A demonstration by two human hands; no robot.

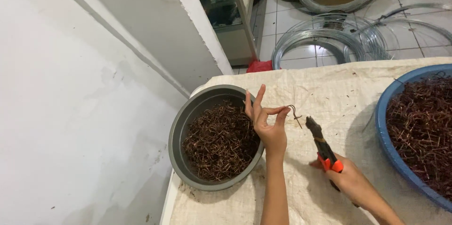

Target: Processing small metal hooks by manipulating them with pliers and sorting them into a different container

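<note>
A bent wire piece (294, 114) was pinched in the left hand (266, 126) at centre frame; pliers (322, 145) gripped in the right hand (351, 182) were judged to need closing on it

Left hand (268, 126) pinching wire piece (295, 114), right hand (351, 180) gripping pliers (322, 145)

Grey bowl (181, 126), blue basin (383, 126), orange-handled pliers (322, 147).

Blue basin (383, 112) cut off rt
</note>
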